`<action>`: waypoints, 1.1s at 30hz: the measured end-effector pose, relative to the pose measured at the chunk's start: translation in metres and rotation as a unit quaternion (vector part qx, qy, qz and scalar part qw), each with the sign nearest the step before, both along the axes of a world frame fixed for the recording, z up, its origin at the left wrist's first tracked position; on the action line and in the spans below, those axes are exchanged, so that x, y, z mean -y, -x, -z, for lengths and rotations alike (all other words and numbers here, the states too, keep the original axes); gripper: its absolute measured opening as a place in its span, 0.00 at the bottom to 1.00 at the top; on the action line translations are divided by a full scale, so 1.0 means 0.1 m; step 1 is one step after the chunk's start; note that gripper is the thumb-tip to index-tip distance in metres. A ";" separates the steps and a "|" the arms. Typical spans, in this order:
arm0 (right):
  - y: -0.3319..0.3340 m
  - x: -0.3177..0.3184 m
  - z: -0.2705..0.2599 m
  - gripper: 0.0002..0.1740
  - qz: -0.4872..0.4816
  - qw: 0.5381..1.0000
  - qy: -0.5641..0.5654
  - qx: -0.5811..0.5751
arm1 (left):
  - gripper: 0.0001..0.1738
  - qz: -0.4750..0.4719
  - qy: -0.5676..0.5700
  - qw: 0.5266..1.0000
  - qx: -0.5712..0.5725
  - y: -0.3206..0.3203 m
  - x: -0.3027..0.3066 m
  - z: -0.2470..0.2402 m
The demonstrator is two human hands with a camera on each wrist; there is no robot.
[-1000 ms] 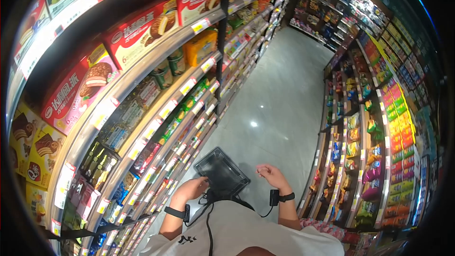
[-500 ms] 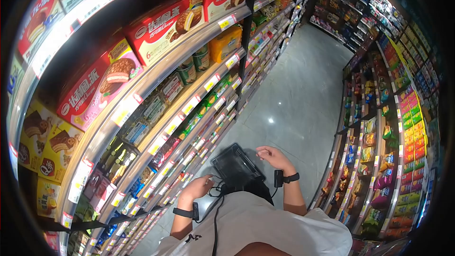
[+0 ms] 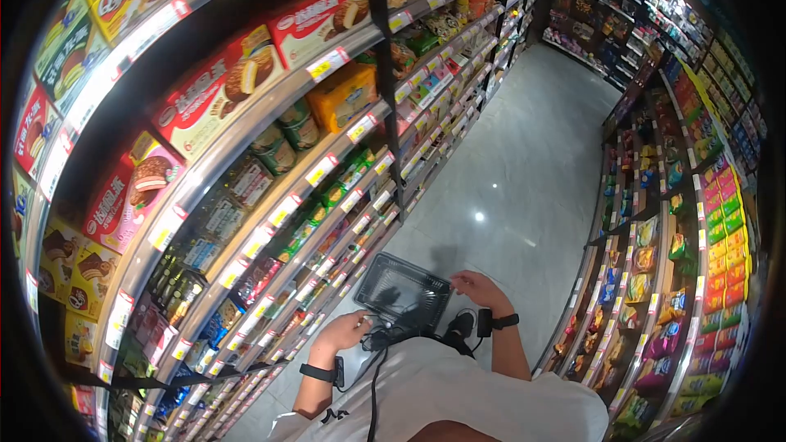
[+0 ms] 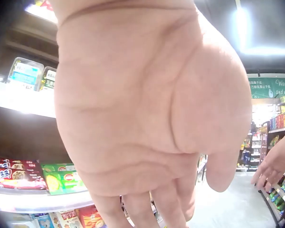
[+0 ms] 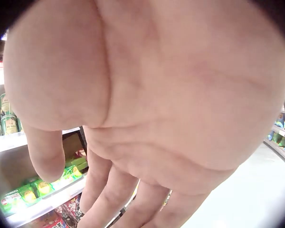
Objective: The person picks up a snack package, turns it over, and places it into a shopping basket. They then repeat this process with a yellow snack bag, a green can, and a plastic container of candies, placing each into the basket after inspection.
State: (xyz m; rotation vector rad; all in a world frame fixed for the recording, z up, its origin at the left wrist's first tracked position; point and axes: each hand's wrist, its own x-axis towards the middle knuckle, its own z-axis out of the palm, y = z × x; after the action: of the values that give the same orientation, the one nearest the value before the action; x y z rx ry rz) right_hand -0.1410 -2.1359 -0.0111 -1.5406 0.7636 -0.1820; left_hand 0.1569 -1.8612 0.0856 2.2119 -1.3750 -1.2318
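Note:
Relaxed fingers and a bare palm show on the left hand, which holds nothing. It is beside the near left corner of a black rectangular basket-like tray at the person's front in the head view. The right hand, also empty with loosely bent fingers, is by the tray's right edge; whether it touches is unclear. Fingers of the right hand also appear at the right of the left wrist view. Black cable runs down the shirt.
Snack shelves with red boxes line the left side, close to the left arm. Another shelf of bright packets stands on the right. Between them runs a grey floor aisle. A dark shoe shows below the tray.
The tray has tilted and turned, now showing its inside more clearly. Shelves have shifted in the head view as the head moved. Both hands remain empty near the tray.

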 end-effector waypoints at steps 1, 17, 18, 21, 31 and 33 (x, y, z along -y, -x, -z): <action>0.09 0.16 0.01 0.18 -0.011 0.999 0.019 0.026 | 0.32 0.002 0.003 1.000 0.011 0.15 0.13 0.02; 1.86 1.43 0.05 0.19 0.046 0.998 -0.025 -0.028 | 0.26 0.035 0.049 0.997 -0.038 1.68 1.91 0.00; 1.90 1.39 0.06 0.19 0.052 0.997 -0.035 -0.034 | 0.26 0.046 0.038 0.998 -0.031 1.68 1.98 -0.03; 2.03 1.33 0.19 0.19 0.071 0.995 -0.072 -0.011 | 0.25 0.072 0.019 0.997 -0.024 1.76 2.18 -0.05; 2.25 1.45 0.31 0.19 0.130 0.989 -0.067 -0.005 | 0.26 0.105 0.014 0.994 -0.030 1.82 2.57 -0.17; 2.16 1.48 0.26 0.19 0.126 0.989 -0.068 -0.024 | 0.27 0.093 0.035 0.994 -0.035 1.72 2.52 -0.12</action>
State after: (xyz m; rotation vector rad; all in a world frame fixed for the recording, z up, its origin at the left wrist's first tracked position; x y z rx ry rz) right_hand -0.3570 -2.2837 -0.0369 -1.3206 0.9889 -0.2734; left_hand -0.0149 -2.1132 0.0973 2.0108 -1.6003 -1.2877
